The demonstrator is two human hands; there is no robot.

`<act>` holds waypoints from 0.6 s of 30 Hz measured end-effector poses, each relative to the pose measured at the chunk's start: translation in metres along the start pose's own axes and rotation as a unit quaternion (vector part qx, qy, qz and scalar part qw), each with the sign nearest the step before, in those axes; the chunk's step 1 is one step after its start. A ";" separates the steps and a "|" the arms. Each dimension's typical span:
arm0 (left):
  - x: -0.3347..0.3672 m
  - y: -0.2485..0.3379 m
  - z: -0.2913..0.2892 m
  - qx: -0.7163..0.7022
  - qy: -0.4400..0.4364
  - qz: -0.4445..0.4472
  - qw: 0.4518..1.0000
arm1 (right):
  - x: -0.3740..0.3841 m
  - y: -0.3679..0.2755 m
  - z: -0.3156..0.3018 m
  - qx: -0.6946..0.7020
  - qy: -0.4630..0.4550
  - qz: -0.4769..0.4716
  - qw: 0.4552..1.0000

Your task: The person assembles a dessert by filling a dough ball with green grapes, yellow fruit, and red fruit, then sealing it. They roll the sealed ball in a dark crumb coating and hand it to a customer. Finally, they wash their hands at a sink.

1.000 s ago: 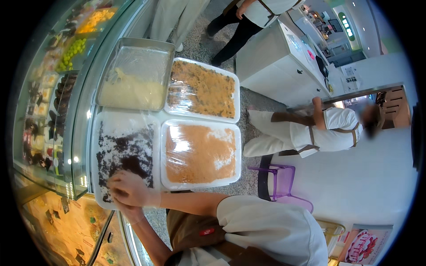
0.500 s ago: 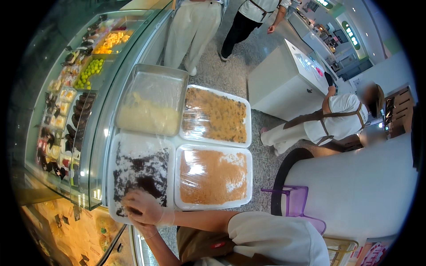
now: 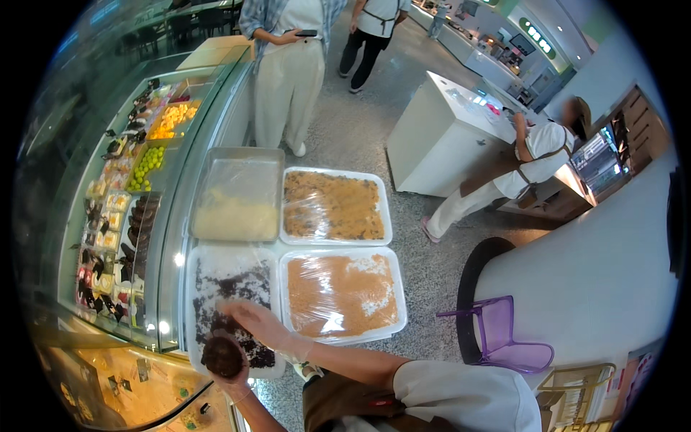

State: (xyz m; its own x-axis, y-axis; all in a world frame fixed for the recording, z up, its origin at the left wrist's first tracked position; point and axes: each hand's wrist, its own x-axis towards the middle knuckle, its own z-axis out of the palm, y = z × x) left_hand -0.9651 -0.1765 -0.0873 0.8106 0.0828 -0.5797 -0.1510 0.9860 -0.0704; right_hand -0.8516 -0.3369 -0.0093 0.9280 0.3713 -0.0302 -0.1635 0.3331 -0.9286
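Note:
My left hand (image 3: pixel 236 379) cups a round dark-brown ball (image 3: pixel 222 358), coated in dark crumbs, over the near edge of a white tray (image 3: pixel 192 317). That tray holds dark crumbs (image 3: pixel 248 288) mixed with white powder. Above the crumbs, my right hand (image 3: pixel 253 320) in a clear glove is apart from the ball, its fingers loosely stretched out with nothing visible in them. To the right, a white tray (image 3: pixel 400 331) of orange-brown crumbs lies under clear film. Behind it is another film-covered tray (image 3: pixel 387 216) of brown, lumpy topping. A metal tray (image 3: pixel 281 194) of pale yellow crumbs stands at the back left.
A glass display case (image 3: pixel 169 237) with fruit and small desserts runs along the left. One person (image 3: pixel 288 86) stands beyond the trays holding a phone. Another person (image 3: pixel 533 155) works by a white counter (image 3: pixel 425 137) at the right. A purple chair (image 3: pixel 497 335) stands nearer.
My hands have come apart. The dark ball now shows in my left hand, while my right hand has moved off it over the crumbs. The view has shifted and shows more of the far room.

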 end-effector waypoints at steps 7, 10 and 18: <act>-0.035 -0.048 0.051 0.067 -0.007 0.032 0.997 | -0.072 -0.061 -0.117 0.183 -0.067 0.182 0.964; -0.035 -0.085 0.071 0.100 0.001 0.007 0.995 | -0.135 -0.094 -0.183 0.227 0.038 0.252 0.940; -0.031 -0.330 0.116 0.194 -0.029 -0.118 0.973 | -0.351 -0.178 -0.411 0.337 0.208 0.256 0.882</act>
State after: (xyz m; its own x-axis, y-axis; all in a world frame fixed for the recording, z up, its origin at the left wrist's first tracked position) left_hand -0.8745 -0.4871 0.0477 0.8288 -0.1556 -0.5374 0.2592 0.9581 0.1223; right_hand -1.0109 -0.8827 0.0150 0.6939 0.3202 -0.6450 -0.6293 0.7049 -0.3271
